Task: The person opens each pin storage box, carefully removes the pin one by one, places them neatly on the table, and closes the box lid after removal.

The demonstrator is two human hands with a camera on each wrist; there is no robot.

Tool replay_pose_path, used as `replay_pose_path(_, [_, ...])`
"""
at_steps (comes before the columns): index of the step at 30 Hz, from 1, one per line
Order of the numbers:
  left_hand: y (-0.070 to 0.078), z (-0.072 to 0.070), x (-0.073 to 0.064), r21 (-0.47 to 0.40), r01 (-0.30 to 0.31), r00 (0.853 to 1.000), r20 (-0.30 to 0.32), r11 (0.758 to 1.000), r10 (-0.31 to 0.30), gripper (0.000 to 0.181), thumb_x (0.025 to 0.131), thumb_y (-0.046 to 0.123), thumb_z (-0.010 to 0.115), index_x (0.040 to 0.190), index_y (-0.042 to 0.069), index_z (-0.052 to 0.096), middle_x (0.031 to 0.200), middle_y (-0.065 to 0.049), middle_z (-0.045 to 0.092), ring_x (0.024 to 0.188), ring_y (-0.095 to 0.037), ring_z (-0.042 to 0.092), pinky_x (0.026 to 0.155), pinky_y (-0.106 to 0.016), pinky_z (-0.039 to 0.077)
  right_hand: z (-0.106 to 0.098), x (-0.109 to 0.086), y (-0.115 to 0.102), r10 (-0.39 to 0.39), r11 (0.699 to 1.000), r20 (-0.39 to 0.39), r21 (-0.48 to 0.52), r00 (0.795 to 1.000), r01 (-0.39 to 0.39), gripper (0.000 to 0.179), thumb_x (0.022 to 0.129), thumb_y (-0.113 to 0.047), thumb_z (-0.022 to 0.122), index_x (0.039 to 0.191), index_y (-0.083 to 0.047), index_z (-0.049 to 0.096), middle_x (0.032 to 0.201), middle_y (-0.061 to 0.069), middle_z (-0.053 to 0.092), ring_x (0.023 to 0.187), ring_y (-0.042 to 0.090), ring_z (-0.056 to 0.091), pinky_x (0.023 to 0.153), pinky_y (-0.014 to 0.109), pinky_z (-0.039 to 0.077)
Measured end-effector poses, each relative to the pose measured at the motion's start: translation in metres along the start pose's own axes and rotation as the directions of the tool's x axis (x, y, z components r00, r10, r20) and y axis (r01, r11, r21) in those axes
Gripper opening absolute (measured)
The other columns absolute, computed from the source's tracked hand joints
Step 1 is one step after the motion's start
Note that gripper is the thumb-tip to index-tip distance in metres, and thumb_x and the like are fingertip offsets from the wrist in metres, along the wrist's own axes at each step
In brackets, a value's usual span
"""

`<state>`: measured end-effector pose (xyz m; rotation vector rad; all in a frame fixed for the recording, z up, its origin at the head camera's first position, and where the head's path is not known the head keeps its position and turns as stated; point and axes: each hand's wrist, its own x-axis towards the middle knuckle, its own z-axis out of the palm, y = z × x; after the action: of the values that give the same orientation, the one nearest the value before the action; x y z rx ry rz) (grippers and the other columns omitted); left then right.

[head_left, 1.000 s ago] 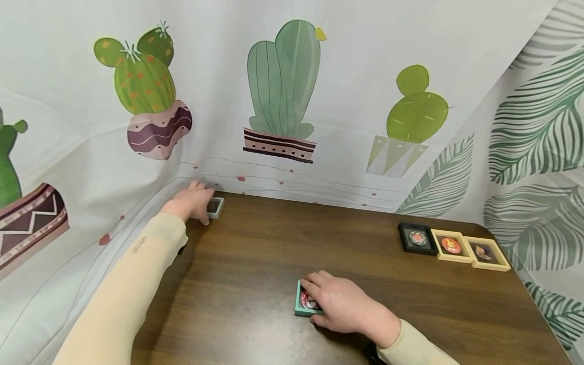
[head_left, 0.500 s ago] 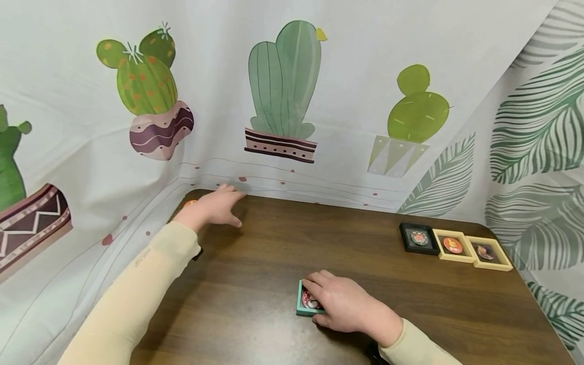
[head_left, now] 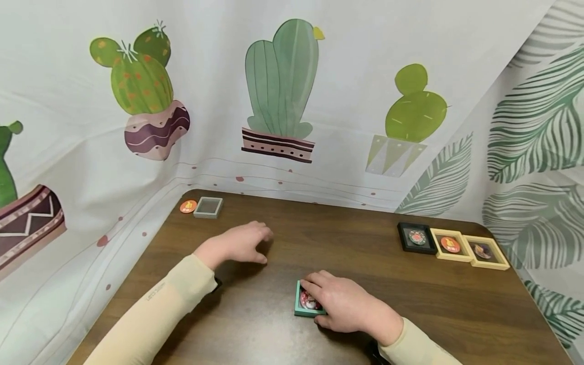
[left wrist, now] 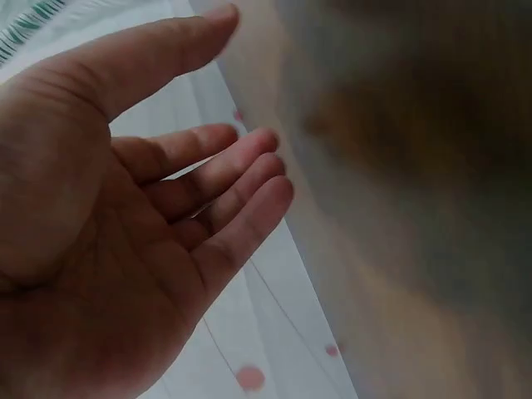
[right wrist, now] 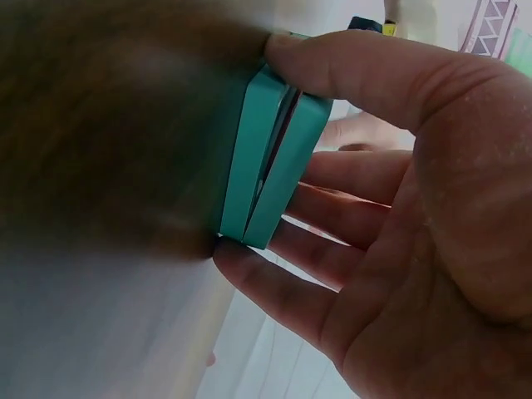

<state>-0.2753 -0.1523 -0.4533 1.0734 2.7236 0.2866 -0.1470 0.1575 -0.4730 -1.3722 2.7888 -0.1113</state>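
My right hand point(head_left: 344, 304) grips a teal square frame point(head_left: 302, 304) between thumb and fingers, on the front middle of the table. A red round badge point(head_left: 310, 300) shows inside it, partly covered by the fingers. In the right wrist view the teal frame point(right wrist: 270, 162) has two layers with a narrow gap between them, widest near the thumb. My left hand point(head_left: 239, 244) is over the table, left of and beyond the teal frame. Its fingers are relaxed and hold nothing; the left wrist view shows the bare palm of the left hand point(left wrist: 158, 199).
At the back left corner lie an orange round badge point(head_left: 188, 206) and a grey square frame point(head_left: 208, 208). On the right stand a black frame point(head_left: 416, 238) and two cream frames point(head_left: 451, 245) point(head_left: 485, 252) in a row, each with a badge. A printed curtain point(head_left: 347, 101) borders the table point(head_left: 319, 228).
My left hand has left the grey frame at the back left corner and moved right and nearer, uncovering that frame and the orange badge. The right hand has kept its grip on the teal frame.
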Motion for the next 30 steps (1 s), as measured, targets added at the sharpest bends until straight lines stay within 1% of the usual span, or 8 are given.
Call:
replay_pose_path(3, [0.013,0.007,-0.006,-0.028,-0.059,0.998,0.012,0.998,0.059,0.059,0.086,0.029,0.094,0.133,0.001,0.072,0.122,-0.008,0.071,0.121,-0.03,0.064,0.105,-0.047,0.055,-0.001,0.001,0.0,0.003,1.0,0.008,0.014,1.0,-0.003,0.076,0.091,-0.033,0.09,0.156,-0.005,0.061,0.148,0.005,0.063,0.136,0.019,0.061,0.101,0.034,0.059])
replay_pose_path(5, [0.022,0.012,-0.011,-0.057,-0.072,0.997,0.028,0.996,0.074,0.061,0.086,0.031,0.094,0.134,0.001,0.071,0.122,-0.007,0.071,0.124,-0.031,0.064,0.106,-0.047,0.055,-0.001,0.001,-0.001,0.005,1.0,0.009,0.017,1.0,-0.005,0.076,0.091,-0.033,0.091,0.155,-0.005,0.062,0.149,0.005,0.063,0.136,0.019,0.061,0.102,0.035,0.059])
replay_pose_path(8, [0.036,0.017,-0.016,-0.1,-0.068,0.996,0.05,0.993,0.074,0.068,0.084,0.036,0.096,0.136,0.001,0.068,0.121,-0.007,0.069,0.125,-0.032,0.064,0.106,-0.048,0.055,-0.001,0.001,0.0,0.01,1.0,0.006,0.016,1.0,-0.01,0.076,0.09,-0.034,0.091,0.155,-0.005,0.062,0.148,0.005,0.063,0.136,0.019,0.061,0.102,0.035,0.059])
replay_pose_path(11, [0.047,0.023,-0.02,-0.111,-0.064,0.996,0.059,0.992,0.07,0.076,0.081,0.041,0.098,0.137,0.003,0.064,0.12,-0.005,0.066,0.122,-0.027,0.062,0.103,-0.044,0.056,0.0,0.001,0.001,0.01,1.0,-0.004,0.016,1.0,-0.01,0.076,0.089,-0.034,0.092,0.154,-0.005,0.063,0.147,0.005,0.064,0.135,0.019,0.062,0.101,0.036,0.059])
replay_pose_path(13, [0.054,0.027,-0.022,-0.112,-0.071,0.995,0.056,0.991,0.077,0.08,0.079,0.044,0.099,0.138,0.003,0.063,0.12,-0.004,0.064,0.116,-0.022,0.06,0.099,-0.04,0.056,0.001,0.001,0.001,0.01,1.0,-0.013,0.018,1.0,-0.009,0.077,0.088,-0.033,0.093,0.153,-0.005,0.063,0.146,0.005,0.065,0.134,0.018,0.062,0.1,0.036,0.06])
replay_pose_path(19, [0.071,0.034,-0.024,-0.068,-0.089,0.995,0.04,0.994,0.092,0.087,0.077,0.047,0.101,0.139,0.001,0.062,0.127,-0.005,0.063,0.123,-0.026,0.06,0.106,-0.041,0.055,0.001,0.001,0.002,0.015,0.999,-0.02,0.036,1.0,-0.014,0.077,0.088,-0.033,0.093,0.153,-0.004,0.063,0.145,0.006,0.065,0.133,0.019,0.062,0.1,0.036,0.06])
replay_pose_path(23, [0.078,0.04,-0.026,-0.041,-0.084,0.996,0.022,0.996,0.085,0.087,0.076,0.051,0.101,0.138,0.003,0.063,0.126,-0.004,0.062,0.122,-0.025,0.06,0.105,-0.04,0.055,0.0,0.001,0.002,0.027,0.998,-0.017,0.05,0.999,-0.026,0.076,0.088,-0.034,0.093,0.151,-0.002,0.064,0.143,0.006,0.064,0.131,0.019,0.062,0.1,0.035,0.06])
replay_pose_path(30, [0.089,0.044,-0.025,-0.01,-0.078,0.997,0.017,0.997,0.078,0.085,0.08,0.051,0.098,0.14,0.002,0.062,0.125,-0.005,0.062,0.122,-0.026,0.061,0.103,-0.04,0.057,-0.002,0.0,0.002,0.055,0.994,-0.037,0.099,0.998,-0.052,0.072,0.085,-0.033,0.095,0.145,-0.004,0.068,0.128,0.005,0.057,0.109,0.014,0.06,0.087,0.03,0.06])
